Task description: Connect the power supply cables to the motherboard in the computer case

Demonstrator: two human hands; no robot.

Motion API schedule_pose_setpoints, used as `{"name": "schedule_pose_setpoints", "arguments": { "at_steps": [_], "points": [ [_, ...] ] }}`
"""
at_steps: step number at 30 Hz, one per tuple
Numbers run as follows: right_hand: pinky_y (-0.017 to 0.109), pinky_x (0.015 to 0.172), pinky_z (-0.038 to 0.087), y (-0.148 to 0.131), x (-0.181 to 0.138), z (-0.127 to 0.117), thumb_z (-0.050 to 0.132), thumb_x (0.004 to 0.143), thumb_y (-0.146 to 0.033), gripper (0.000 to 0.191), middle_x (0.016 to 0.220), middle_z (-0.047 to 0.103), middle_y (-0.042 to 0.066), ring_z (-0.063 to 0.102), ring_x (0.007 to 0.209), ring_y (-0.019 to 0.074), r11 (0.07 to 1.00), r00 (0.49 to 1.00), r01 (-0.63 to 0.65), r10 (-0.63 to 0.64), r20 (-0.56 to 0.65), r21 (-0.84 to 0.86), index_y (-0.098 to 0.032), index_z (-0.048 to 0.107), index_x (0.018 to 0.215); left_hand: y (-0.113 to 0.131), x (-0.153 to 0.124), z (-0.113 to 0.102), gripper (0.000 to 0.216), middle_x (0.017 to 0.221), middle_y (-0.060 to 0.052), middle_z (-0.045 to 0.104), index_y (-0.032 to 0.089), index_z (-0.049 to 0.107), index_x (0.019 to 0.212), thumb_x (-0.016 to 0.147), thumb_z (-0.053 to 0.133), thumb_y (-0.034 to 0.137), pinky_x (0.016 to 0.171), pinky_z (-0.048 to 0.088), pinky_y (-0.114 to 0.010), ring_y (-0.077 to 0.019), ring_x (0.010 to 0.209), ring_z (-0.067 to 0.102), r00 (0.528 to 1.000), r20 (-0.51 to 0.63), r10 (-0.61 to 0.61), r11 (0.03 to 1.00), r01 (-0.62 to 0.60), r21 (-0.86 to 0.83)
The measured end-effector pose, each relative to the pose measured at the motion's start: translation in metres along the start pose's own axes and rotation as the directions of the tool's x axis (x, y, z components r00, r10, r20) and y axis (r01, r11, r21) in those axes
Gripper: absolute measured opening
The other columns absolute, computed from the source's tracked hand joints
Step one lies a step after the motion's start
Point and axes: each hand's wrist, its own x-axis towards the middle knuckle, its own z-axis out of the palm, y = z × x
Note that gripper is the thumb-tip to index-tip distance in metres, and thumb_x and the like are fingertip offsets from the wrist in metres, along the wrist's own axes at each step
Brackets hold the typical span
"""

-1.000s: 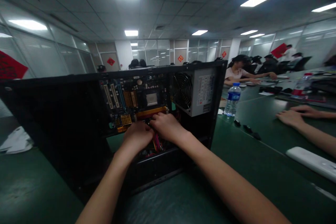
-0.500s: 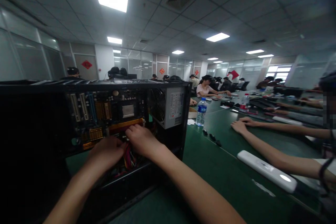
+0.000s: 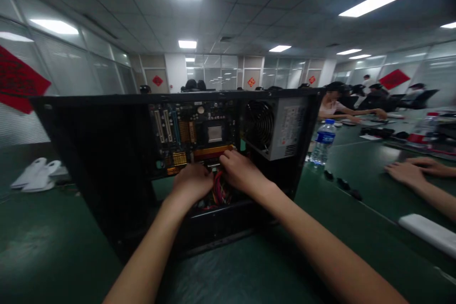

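Observation:
An open black computer case (image 3: 117, 213) stands before me with both of my hands inside it. My left hand (image 3: 193, 183) has curled fingers at the lower edge of the motherboard (image 3: 228, 121), just left of a bundle of coloured cables (image 3: 221, 190). On the other side of those cables, my right hand (image 3: 242, 170) is bent with its fingertips close under the orange memory slots (image 3: 213, 151). Both hands look closed, but what lies between the fingers is hidden. A power supply (image 3: 289, 128) with a black fan (image 3: 262, 126) sits at the case's upper right.
A water bottle (image 3: 323, 142) and small black pieces (image 3: 342, 184) stand right of the case on the green table (image 3: 342, 228). Farther right are a white power strip (image 3: 429, 232) and another person's hands (image 3: 409, 173). White objects (image 3: 35, 174) lie at the left.
My view has swung to the left, so the case appears farther right and its left side shows. Both hands remain by the cables inside it.

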Motion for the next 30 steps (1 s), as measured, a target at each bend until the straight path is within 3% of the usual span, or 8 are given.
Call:
{"name": "schedule_pose_setpoints", "arguments": {
  "at_steps": [9,23,30],
  "points": [
    [0.029,0.072,0.043,-0.001,0.003,0.005,0.054,0.086,-0.011,0.015,0.109,0.060,0.010,0.063,0.095,0.0216,0.999,0.994,-0.003,-0.001,0.106,0.042,-0.014,0.057,0.100,-0.001,0.001,0.006,0.033,0.097,-0.015,0.076,0.021,0.076,0.088,0.085,0.047,0.037,0.068,0.050,-0.034,-0.0305,0.087,0.072,1.000,-0.029,-0.002,0.999,0.003,0.049],
    [0.029,0.075,0.046,-0.004,0.014,0.005,0.057,0.083,-0.008,0.024,0.112,0.061,0.013,0.062,0.103,0.0246,0.997,0.987,0.065,-0.060,0.152,-0.029,-0.011,0.058,0.107,-0.002,0.001,0.004,0.037,0.101,-0.017,0.075,0.019,0.076,0.095,0.086,0.049,0.043,0.073,0.053,-0.036,-0.0327,0.094,0.072,1.000,-0.019,-0.001,0.997,0.002,0.076],
    [0.030,0.076,0.046,-0.005,0.015,0.010,0.052,0.089,-0.010,0.018,0.112,0.059,0.014,0.061,0.101,0.0245,0.999,0.988,0.052,-0.049,0.145,-0.016,-0.012,0.058,0.106,-0.003,0.003,0.005,0.038,0.105,-0.017,0.075,0.019,0.076,0.095,0.085,0.049,0.044,0.074,0.053,-0.038,-0.0334,0.095,0.071,1.000,-0.021,0.018,0.998,-0.017,0.053]
  ]
}}
